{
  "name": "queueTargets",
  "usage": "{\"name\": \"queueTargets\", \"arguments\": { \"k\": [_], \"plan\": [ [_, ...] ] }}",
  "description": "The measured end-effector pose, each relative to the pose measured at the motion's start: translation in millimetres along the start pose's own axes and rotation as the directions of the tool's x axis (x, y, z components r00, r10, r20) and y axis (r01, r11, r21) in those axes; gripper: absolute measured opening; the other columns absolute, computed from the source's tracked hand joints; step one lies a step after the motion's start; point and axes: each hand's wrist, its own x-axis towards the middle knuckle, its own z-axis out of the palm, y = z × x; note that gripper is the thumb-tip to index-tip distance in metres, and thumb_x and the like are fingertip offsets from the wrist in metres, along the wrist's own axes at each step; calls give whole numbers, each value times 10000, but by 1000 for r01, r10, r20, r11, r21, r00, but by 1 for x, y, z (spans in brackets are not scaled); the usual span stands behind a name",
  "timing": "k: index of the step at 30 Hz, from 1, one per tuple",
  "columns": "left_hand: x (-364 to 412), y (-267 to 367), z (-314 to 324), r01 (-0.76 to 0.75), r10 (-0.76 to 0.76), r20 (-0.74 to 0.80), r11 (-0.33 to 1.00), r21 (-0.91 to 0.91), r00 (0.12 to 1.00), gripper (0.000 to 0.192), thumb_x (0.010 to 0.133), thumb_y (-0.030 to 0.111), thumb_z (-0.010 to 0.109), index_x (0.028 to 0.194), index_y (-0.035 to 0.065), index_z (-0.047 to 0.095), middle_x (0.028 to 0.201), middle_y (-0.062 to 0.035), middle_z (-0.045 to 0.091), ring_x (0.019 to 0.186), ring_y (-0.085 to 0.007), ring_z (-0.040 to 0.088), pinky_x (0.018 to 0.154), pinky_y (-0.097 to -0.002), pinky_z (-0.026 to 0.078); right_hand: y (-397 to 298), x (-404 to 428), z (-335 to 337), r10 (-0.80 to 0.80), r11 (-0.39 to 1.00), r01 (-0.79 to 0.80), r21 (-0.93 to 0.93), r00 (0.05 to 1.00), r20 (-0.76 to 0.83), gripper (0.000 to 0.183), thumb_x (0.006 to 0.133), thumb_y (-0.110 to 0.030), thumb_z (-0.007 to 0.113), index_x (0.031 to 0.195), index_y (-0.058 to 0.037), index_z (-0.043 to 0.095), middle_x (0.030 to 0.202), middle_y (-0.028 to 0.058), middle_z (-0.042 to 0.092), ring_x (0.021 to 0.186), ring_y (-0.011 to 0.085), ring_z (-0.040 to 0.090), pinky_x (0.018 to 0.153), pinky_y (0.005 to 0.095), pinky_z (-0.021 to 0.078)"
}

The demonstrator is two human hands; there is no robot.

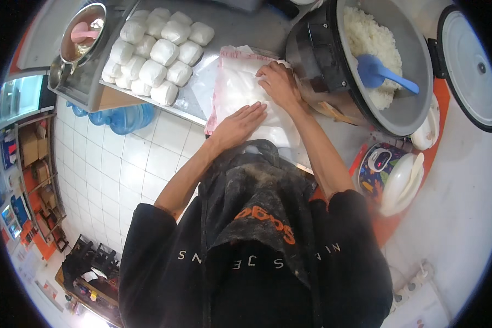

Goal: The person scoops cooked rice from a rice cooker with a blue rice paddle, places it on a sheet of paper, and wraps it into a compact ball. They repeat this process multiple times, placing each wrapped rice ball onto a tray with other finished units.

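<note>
A stack of white wrapping sheets [240, 88] with pink printed edges lies before me on the metal counter. My left hand [241, 123] rests flat on its lower left part, fingers nearly together. Farther up and to the right, my right hand [279, 84] touches the sheets with bent, spread fingers; whether it pinches a sheet is unclear. Left of the stack, several white wrapped bundles [164, 52] are piled at the counter's edge. A large cooker of white rice [373, 45] stands close on the right, with a blue rice paddle [371, 71] in the rice.
The cooker's lid [471, 67] hangs at the far right. Below it sits a patterned small rice cooker [379, 172] with a white lid. At the upper left, a metal pot [67, 35] holds a pink ladle. Blue water bottles [125, 119] lie on the tiled floor beneath the counter.
</note>
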Motion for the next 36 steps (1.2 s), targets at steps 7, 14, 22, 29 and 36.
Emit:
{"name": "queueTargets", "arguments": {
  "k": [7, 14, 22, 29, 36],
  "plan": [
    [-4, -3, 6, -21, 21, -4, 1000, 8, 1000, 641, 946, 108, 589, 1568, 14, 461, 1704, -145, 372, 1591, -284, 338, 1308, -434, 308, -15, -14, -10, 56, 998, -56, 22, 998, -11, 327, 918, -101, 735, 1236, -121, 661, 1165, 123, 713, 1058, 358, 672, 920, 476, 536],
    [-2, -2, 4, -29, 29, -11, 1000, 10, 1000, 636, 953, 123, 586, 1567, 11, 461, 1701, -159, 371, 1587, -292, 344, 1308, -437, 307, -25, -25, -2, 103, 982, -69, 177, 976, -192, 362, 947, -69, 706, 1303, -101, 645, 1062, 121, 709, 1033, 367, 673, 911, 476, 537],
    [-6, -3, 8, 3, -3, -27, 1000, -18, 1000, 633, 928, 138, 632, 1542, 44, 508, 1639, -164, 458, 1543, -308, 414, 1289, -437, 340, -34, -76, -4, -115, 991, 124, 59, 984, -134, 159, 888, -68, 736, 1046, -56, 749, 996, 95, 705, 970, 338, 653, 906, 454, 485],
    [-34, 2, 2, -59, 45, -176, 995, -75, 983, 447, 874, 113, 683, 1313, 28, 684, 1440, -143, 637, 1389, -322, 571, 1173, -432, 467, -49, -111, 29, -1, 988, 39, 147, 967, -255, 236, 854, -28, 752, 1086, -70, 739, 969, 76, 685, 952, 309, 641, 889, 447, 467],
    [-20, 1, 9, -76, 71, -172, 997, -25, 983, 365, 907, 98, 674, 1246, -35, 690, 1380, -140, 670, 1329, -302, 607, 1162, -431, 493, -56, -114, 29, -10, 995, 34, 99, 972, -234, 249, 860, -23, 742, 1105, -70, 746, 895, 70, 629, 905, 302, 621, 862, 442, 467]
  ]
}}
